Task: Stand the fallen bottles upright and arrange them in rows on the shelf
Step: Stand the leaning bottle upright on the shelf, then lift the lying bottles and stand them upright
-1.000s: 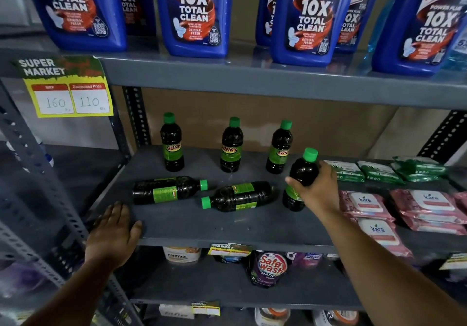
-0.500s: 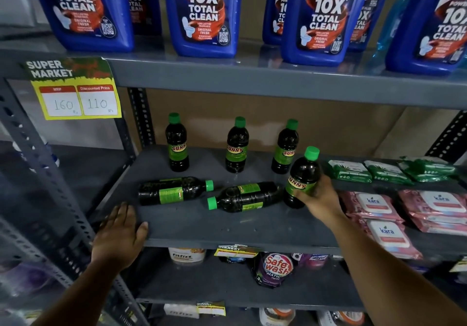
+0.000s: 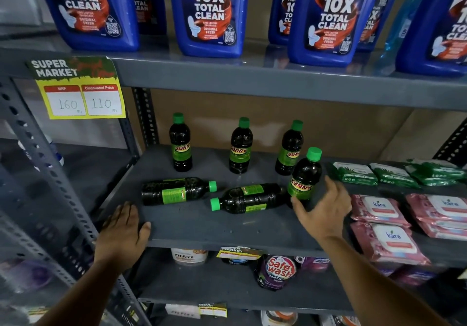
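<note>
Right hand (image 3: 326, 212) spread, just beside upright bottle (image 3: 304, 177); left hand (image 3: 123, 232) flat on shelf (image 3: 202, 227). Fallen bottles (image 3: 249, 198) likely rigid, smooth, roll-prone: grip mid-body at label

Grey slotted-steel rack (image 3: 32, 146), brown backing board (image 3: 252, 123), possibly cardboard; dim light.

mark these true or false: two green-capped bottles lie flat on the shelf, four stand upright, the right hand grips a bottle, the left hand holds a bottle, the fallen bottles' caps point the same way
1. Two bottles lie flat: true, the left fallen bottle and the right fallen bottle.
2. Four stand upright: true, three at the back plus the front bottle.
3. Right hand grips a bottle: false, its grip is open beside the front bottle.
4. Left hand holds a bottle: false, it rests on the shelf edge.
5. Caps point the same way: false, opposite ways.
</note>
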`<state>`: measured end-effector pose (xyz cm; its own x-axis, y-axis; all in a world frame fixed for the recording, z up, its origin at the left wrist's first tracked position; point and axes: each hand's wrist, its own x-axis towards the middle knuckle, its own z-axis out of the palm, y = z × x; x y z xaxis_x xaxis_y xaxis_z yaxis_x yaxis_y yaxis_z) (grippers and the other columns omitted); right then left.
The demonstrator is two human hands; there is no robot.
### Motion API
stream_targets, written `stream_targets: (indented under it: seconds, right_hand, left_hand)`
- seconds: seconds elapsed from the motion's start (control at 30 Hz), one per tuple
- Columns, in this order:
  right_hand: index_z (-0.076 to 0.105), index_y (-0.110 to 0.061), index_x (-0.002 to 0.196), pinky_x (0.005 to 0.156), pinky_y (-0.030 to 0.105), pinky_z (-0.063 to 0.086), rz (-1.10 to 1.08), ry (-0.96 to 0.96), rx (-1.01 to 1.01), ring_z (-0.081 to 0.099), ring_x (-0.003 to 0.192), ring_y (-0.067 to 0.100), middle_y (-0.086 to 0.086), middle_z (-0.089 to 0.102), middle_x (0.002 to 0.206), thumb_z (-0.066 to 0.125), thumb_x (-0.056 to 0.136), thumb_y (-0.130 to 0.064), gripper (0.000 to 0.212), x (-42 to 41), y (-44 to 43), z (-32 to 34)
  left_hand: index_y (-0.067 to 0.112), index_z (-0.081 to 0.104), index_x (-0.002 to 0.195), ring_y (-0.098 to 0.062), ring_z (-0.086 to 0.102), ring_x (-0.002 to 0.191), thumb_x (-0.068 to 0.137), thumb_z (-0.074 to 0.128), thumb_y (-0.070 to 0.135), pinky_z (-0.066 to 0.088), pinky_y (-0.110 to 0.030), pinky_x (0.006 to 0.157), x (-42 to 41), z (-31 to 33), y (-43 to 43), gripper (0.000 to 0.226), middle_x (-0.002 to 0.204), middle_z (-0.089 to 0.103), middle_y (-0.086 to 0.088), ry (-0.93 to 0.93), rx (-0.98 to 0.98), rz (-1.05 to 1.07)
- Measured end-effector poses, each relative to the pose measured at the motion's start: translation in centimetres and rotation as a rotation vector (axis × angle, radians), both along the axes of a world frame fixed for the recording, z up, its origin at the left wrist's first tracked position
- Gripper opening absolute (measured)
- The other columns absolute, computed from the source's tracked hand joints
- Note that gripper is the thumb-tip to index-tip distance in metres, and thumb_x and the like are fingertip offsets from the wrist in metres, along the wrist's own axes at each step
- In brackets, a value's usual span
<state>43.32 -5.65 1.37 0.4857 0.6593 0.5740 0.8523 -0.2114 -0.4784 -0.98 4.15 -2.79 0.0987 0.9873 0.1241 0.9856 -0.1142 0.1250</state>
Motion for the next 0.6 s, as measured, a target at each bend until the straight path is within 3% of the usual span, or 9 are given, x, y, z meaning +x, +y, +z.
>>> stream_targets:
  seconds: [0.1,0.17,0.27,0.33,0.4,0.53,0.6]
  right_hand:
    - [0.049,-0.013,0.124,0.092,0.048,0.037,0.257,-0.319,0.004,0.043,0.113,0.030,0.011,0.046,0.122,0.069,0.069,-0.040,0.065,-3.3,0.5,0.5]
    - [0.045,-0.014,0.131,0.094,0.053,0.043,0.463,-0.425,-0.141,0.043,0.120,0.029,0.008,0.043,0.130,0.070,0.069,-0.021,0.068,-4.9,1.9,0.7]
    - [0.019,-0.017,0.150,0.117,0.051,0.020,0.523,-0.505,-0.540,0.022,0.143,0.032,0.008,0.024,0.155,0.066,0.074,-0.012,0.090,-6.1,4.1,1.3]
    - [0.007,-0.020,0.153,0.119,0.047,0.007,0.504,-0.502,-0.720,0.010,0.147,0.029,0.006,0.014,0.160,0.066,0.078,-0.013,0.096,-6.7,5.4,1.9]
    - [0.012,-0.021,0.152,0.119,0.048,0.009,0.500,-0.489,-0.769,0.016,0.145,0.028,0.006,0.022,0.157,0.069,0.080,-0.014,0.092,-7.0,6.5,2.5]
    - [0.028,-0.022,0.148,0.114,0.045,0.023,0.503,-0.366,-0.695,0.037,0.135,0.029,0.005,0.039,0.147,0.072,0.082,-0.025,0.080,-7.3,7.2,2.7]
    - [0.033,-0.021,0.145,0.108,0.039,0.032,0.483,-0.183,-0.551,0.044,0.127,0.028,0.005,0.046,0.139,0.074,0.081,-0.027,0.076,-7.8,7.1,2.3]
  left_hand:
    - [0.002,0.025,0.144,-0.029,0.021,0.143,0.084,0.009,0.057,0.022,-0.042,0.113,0.0,0.0,-0.1,0.083,0.155,0.024,-0.016,0.006,0.002,0.004]
    - [0.003,0.022,0.145,-0.028,0.019,0.143,0.084,0.008,0.057,0.021,-0.043,0.113,-0.1,0.0,0.0,0.082,0.156,0.021,-0.015,0.009,-0.004,0.008]
    - [0.006,0.016,0.147,-0.025,0.013,0.145,0.084,0.005,0.059,0.019,-0.042,0.114,-0.1,-0.2,0.1,0.083,0.158,0.015,-0.012,0.015,-0.033,0.007]
    - [0.006,0.016,0.147,-0.026,0.014,0.145,0.083,0.003,0.060,0.020,-0.043,0.114,-0.4,-0.4,0.1,0.085,0.158,0.016,-0.013,0.024,-0.036,-0.002]
    - [0.005,0.018,0.146,-0.026,0.016,0.144,0.083,0.002,0.061,0.021,-0.044,0.114,-0.5,-0.4,0.1,0.087,0.157,0.019,-0.014,0.019,-0.028,-0.007]
    - [0.005,0.018,0.146,-0.026,0.015,0.144,0.081,0.002,0.061,0.019,-0.042,0.114,-0.2,-0.1,0.0,0.087,0.157,0.019,-0.013,0.001,-0.037,-0.015]
    - [0.003,0.023,0.145,-0.029,0.020,0.143,0.082,0.003,0.060,0.022,-0.043,0.113,-0.3,-0.2,0.0,0.087,0.155,0.024,-0.016,-0.001,-0.018,-0.012]
